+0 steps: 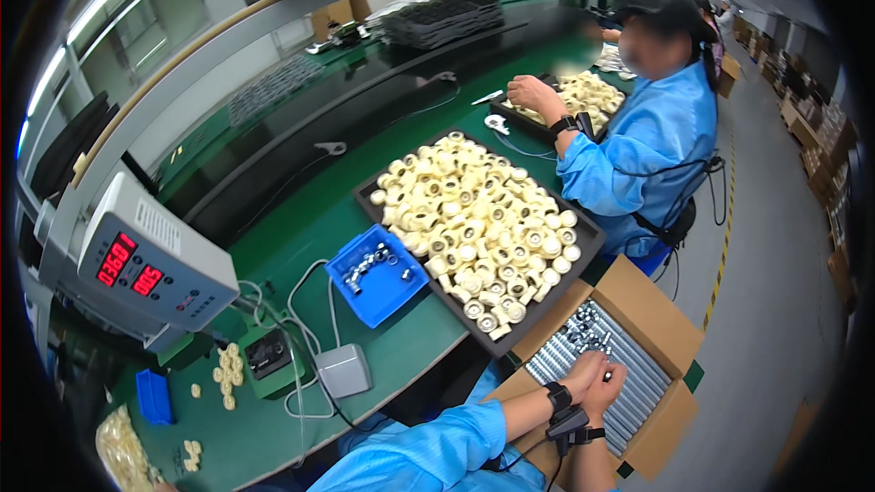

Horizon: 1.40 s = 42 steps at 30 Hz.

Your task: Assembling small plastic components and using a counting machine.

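Our fingers are down among the small shiny metal parts packed in rows, and both hands sit pressed together there; we cannot tell whether the fingers are curled on a part or just resting, since the hands cover each other. Our left hand lies just above and beside our right hand, both wearing black wrist straps. The metal parts fill an open brown cardboard box that sits below the edge of the green worktop, at our right side.

Up on the worktop, just beyond the box, we see a black rectangular tray heaped with cream-coloured plastic rings. Beside its near left corner sits a small blue plastic bin with a few metal pieces inside. Further left there is a grey pedal switch with white cables, and a grey meter box with red digits.

Farther along, another person in a blue coat has a hand on a second tray of cream rings.
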Each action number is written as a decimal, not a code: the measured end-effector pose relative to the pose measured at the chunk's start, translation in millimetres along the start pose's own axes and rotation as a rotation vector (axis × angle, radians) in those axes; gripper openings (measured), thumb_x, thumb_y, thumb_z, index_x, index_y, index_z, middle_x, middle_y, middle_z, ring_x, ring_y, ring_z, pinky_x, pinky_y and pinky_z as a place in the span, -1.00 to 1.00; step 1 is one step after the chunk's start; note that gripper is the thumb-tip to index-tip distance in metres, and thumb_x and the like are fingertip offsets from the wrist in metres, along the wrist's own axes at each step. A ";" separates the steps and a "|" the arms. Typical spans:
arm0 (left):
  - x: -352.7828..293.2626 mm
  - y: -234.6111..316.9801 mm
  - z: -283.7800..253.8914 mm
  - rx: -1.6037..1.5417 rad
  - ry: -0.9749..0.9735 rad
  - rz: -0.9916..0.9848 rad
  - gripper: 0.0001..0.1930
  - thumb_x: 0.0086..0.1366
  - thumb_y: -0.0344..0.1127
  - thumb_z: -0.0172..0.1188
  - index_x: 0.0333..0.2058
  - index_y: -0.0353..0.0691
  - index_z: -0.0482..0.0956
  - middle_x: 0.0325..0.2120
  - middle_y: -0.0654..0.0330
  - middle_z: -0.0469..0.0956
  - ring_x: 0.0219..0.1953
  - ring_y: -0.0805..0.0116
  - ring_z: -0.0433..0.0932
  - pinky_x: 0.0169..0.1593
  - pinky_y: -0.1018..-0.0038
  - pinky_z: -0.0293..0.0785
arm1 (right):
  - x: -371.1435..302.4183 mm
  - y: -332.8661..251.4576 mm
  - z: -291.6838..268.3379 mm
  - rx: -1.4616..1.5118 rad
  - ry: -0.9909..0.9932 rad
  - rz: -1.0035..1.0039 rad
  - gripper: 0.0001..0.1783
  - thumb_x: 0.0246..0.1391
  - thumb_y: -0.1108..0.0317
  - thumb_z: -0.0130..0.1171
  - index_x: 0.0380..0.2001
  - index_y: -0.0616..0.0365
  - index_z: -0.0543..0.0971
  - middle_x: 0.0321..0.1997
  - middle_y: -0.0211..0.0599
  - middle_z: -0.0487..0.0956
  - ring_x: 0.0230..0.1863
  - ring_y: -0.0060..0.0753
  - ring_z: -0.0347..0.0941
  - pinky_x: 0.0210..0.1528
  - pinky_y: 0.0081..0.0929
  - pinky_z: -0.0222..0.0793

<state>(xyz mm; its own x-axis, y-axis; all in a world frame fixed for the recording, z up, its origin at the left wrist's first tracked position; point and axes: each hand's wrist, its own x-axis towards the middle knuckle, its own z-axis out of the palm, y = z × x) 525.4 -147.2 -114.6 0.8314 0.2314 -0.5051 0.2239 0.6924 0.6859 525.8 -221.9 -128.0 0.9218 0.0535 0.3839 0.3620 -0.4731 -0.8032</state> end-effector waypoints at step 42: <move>-193.4 313.8 -228.3 -0.335 0.565 0.681 -0.84 0.34 -0.34 -0.05 -0.32 -0.28 0.46 -0.40 0.20 0.49 -0.30 0.38 0.47 -0.20 0.42 0.46 | -41.3 -373.9 212.2 0.570 -0.502 -0.560 -0.81 0.08 0.33 0.23 -0.50 0.14 0.45 -0.38 -0.14 0.44 -0.31 -0.01 0.42 -0.27 -0.18 0.37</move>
<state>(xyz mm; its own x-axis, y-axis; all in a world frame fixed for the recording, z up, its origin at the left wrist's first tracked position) 318.8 181.3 78.7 0.3408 0.8940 -0.2908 -0.4499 0.4267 0.7846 381.7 139.3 59.8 0.4970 0.5779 0.6473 0.6616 0.2303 -0.7136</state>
